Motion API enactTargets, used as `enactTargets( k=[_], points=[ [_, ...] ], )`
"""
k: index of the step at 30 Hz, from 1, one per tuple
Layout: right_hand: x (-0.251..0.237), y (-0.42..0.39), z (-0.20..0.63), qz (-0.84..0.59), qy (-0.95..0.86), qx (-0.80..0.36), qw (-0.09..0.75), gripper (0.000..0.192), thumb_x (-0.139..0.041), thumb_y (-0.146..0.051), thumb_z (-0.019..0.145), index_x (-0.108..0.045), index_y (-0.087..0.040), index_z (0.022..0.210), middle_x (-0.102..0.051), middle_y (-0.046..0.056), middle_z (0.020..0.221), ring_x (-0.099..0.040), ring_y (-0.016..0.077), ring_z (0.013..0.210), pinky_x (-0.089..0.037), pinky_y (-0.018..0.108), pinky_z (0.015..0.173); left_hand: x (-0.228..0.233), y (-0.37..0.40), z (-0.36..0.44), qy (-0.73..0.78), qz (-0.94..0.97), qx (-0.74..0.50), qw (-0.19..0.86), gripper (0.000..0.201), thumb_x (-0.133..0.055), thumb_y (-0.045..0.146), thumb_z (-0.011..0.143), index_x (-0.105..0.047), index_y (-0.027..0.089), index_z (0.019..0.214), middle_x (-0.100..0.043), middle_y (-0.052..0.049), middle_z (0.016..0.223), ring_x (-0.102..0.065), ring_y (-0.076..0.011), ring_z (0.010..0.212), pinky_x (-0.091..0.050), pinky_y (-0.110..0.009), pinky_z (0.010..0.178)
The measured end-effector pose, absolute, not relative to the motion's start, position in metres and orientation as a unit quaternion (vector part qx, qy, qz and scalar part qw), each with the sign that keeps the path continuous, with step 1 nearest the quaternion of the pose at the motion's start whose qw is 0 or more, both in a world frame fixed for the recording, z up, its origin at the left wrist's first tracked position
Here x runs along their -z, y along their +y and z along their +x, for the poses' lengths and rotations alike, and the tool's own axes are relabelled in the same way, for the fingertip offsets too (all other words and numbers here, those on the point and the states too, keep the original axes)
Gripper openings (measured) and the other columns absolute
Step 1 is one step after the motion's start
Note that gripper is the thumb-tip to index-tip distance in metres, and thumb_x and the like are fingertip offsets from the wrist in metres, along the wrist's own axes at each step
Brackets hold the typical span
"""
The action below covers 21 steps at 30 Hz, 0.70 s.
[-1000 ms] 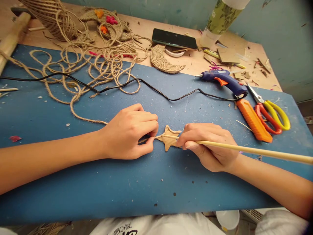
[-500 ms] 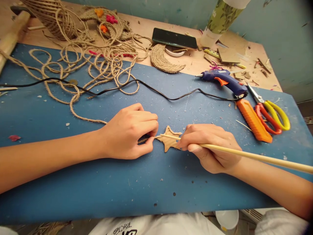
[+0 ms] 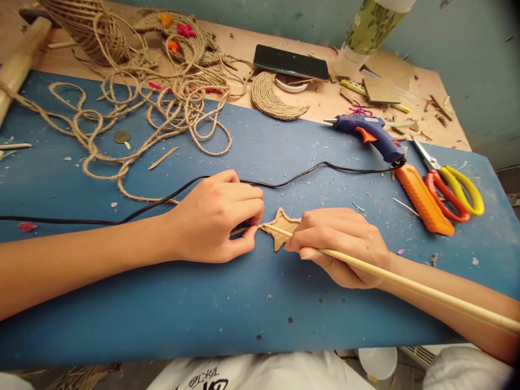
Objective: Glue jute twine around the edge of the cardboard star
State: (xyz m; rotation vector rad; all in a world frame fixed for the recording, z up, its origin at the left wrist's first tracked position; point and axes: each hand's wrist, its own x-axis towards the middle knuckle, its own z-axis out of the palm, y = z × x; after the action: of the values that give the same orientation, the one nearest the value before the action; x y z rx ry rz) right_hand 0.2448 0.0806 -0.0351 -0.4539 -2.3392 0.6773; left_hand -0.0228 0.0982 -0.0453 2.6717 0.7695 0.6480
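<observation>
A small cardboard star (image 3: 280, 225), edged in part with jute twine, lies flat on the blue work surface between my hands. My left hand (image 3: 217, 219) is closed in a pinch on the jute twine (image 3: 122, 184) at the star's left point. That twine runs back under my wrist to a loose tangle. My right hand (image 3: 345, 246) grips a thin wooden stick (image 3: 426, 290) like a pencil and covers the star's right side. The stick's tip rests at the star's left point, close to my left fingertips.
A blue glue gun (image 3: 371, 132) lies at the right, its black cord (image 3: 280, 185) crossing behind my left hand. Beside it are an orange utility knife (image 3: 424, 200) and scissors (image 3: 461, 187). A phone (image 3: 290, 62) and a twine-covered crescent (image 3: 272, 100) sit farther back.
The black cord has shifted toward me and now passes behind my left hand and near my forearm. My right hand has slid slightly left, and the stick's rear end has dropped lower.
</observation>
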Motion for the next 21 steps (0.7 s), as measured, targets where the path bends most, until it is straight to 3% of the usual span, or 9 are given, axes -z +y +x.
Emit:
enactTargets(
  k=[21],
  points=[
    [0.0324, 0.0832, 0.2479, -0.198, -0.866, -0.289, 0.358, 0.018, -0.050, -0.023, 0.114, -0.067, -0.019, 0.110, -0.070, 0.002, 0.083, -0.066, 0.0136, 0.071, -0.056, 0.027, 0.071, 0.0450, 0.0974, -0.0234, 0.264, 0.922, -0.236, 0.156, 0.014, -0.059, 0.011, 0.092, -0.059, 0.020, 0.082, -0.068, 0.001, 0.079, -0.057, -0.0140, 0.071, -0.043, -0.036, 0.079]
  ],
)
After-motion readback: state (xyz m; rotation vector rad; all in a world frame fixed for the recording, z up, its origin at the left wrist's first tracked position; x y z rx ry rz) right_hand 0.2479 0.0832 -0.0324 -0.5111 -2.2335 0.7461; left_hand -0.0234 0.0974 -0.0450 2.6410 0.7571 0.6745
